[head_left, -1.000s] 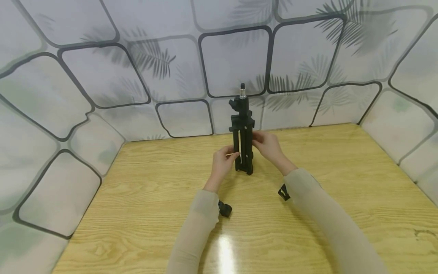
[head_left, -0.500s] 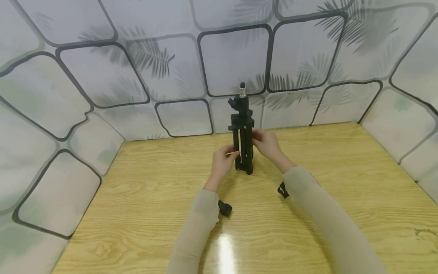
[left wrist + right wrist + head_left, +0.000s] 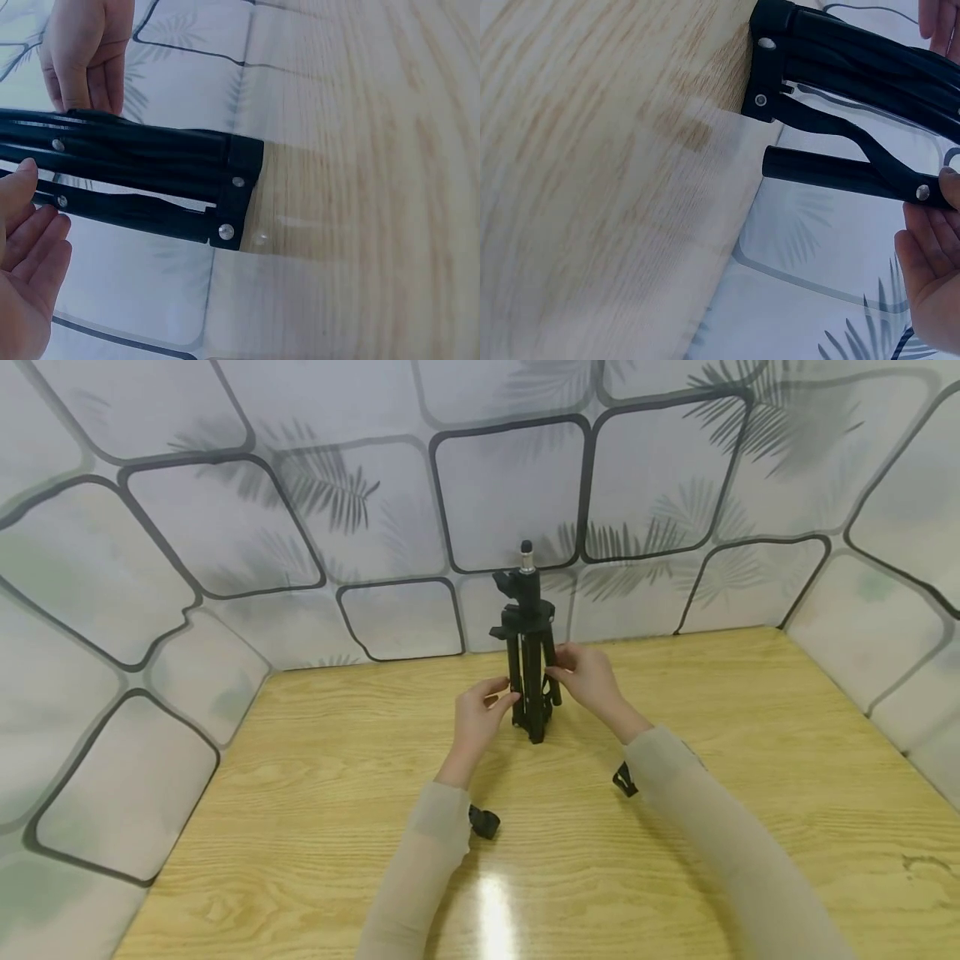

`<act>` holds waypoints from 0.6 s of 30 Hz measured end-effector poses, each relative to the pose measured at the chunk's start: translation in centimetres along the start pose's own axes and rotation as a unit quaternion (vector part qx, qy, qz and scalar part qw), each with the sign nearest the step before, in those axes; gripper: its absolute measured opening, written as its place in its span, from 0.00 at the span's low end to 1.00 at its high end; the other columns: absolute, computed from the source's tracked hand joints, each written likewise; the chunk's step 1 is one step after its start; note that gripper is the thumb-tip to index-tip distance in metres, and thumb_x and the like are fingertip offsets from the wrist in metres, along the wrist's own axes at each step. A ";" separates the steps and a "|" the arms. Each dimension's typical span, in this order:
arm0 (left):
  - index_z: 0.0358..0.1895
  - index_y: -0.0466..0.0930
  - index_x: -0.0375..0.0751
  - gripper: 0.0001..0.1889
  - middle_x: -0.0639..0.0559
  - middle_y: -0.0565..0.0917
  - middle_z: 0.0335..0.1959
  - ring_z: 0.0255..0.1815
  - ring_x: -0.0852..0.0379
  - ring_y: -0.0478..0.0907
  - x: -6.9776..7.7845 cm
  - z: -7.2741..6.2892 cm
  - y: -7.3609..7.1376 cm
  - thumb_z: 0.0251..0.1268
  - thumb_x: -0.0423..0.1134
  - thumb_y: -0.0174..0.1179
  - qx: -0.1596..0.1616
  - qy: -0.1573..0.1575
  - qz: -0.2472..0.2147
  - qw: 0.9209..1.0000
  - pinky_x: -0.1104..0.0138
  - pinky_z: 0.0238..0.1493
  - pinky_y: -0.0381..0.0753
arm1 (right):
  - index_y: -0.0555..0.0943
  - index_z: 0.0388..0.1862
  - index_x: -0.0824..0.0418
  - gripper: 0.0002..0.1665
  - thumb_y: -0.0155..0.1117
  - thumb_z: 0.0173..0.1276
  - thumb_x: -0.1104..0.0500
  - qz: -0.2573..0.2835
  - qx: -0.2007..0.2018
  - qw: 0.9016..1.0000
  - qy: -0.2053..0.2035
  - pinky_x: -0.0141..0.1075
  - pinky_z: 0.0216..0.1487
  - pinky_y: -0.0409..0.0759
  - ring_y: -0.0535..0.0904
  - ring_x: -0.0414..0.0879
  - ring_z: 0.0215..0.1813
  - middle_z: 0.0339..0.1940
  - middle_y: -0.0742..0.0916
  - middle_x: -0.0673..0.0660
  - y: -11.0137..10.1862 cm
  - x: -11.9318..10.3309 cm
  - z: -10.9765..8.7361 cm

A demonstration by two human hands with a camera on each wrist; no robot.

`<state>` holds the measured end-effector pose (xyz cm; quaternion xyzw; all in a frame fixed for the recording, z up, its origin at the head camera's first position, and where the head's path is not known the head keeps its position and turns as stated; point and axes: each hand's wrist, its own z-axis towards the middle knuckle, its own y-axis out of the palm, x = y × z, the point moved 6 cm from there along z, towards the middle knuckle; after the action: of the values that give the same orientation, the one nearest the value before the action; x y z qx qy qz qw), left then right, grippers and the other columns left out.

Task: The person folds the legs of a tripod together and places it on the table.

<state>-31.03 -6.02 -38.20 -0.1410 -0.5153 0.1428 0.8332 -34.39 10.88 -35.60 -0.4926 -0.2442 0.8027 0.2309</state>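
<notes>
A black tripod light stand [image 3: 531, 672] with a silver stud on top stands upright on the wooden table [image 3: 337, 827]. One leg on its right side is swung a little outward, and its brace [image 3: 855, 135] shows in the right wrist view. My right hand [image 3: 588, 681] pinches that leg between thumb and fingers, near the brace rivet. On the opposite side, my left hand [image 3: 477, 714] holds the left leg; its thumb lies over the leg and its fingers below in the left wrist view. The stand's feet are close together on the table.
A pale wall covering [image 3: 390, 527] with dark outlines and leaf prints rises behind the table's back edge and along both sides. Small black pieces [image 3: 486, 823] show beside the sleeve cuffs. Light glares off the table near the front.
The right leg has swung outward from the folded stand, in my right hand. The stand has turned slightly. My left hand has shifted a little left.
</notes>
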 end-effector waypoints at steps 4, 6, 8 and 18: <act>0.45 0.78 0.33 0.16 0.45 0.80 0.44 0.47 0.53 0.75 0.2 -0.1 0.1 0.55 0.39 0.61 -0.006 0.005 -0.002 1.000 0.70 0.46 0.74 | 0.79 0.37 0.66 0.10 0.64 0.57 0.63 -0.015 0.009 1.000 -0.007 0.44 0.42 0.76 0.79 0.53 0.38 0.36 0.84 0.61 -0.3 -0.1 -0.4; 0.44 0.79 0.33 0.16 0.44 0.80 0.43 0.47 0.53 0.75 0.4 -0.2 0.1 0.54 0.39 0.61 -0.007 0.010 -0.002 1.000 0.70 0.46 0.74 | 0.79 0.35 0.65 0.09 0.64 0.57 0.62 -0.020 0.013 1.000 -0.008 0.44 0.41 0.76 0.79 0.53 0.37 0.34 0.84 0.60 -0.4 -0.2 -0.5; 0.43 0.79 0.32 0.16 0.44 0.80 0.42 0.46 0.53 0.76 0.6 -0.3 0.2 0.54 0.40 0.61 -0.009 0.013 -0.003 1.000 0.70 0.46 0.74 | 0.79 0.34 0.65 0.09 0.65 0.56 0.61 -0.027 0.016 0.999 -0.008 0.44 0.41 0.76 0.80 0.52 0.36 0.33 0.84 0.60 -0.6 -0.2 -0.8; 0.43 0.80 0.34 0.15 0.45 0.81 0.42 0.46 0.54 0.76 0.7 -0.2 0.8 0.54 0.40 0.61 -0.027 0.008 -0.006 1.000 0.69 0.46 0.74 | 0.78 0.32 0.66 0.10 0.65 0.56 0.59 -0.051 0.021 0.998 0.007 0.44 0.35 0.77 0.80 0.52 0.34 0.30 0.84 0.60 -0.9 -0.4 -1.8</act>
<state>-30.64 -5.00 -37.96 -0.1618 -0.5127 0.1230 0.8342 -32.52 11.65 -35.44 -0.4805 -0.2502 0.7914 0.2833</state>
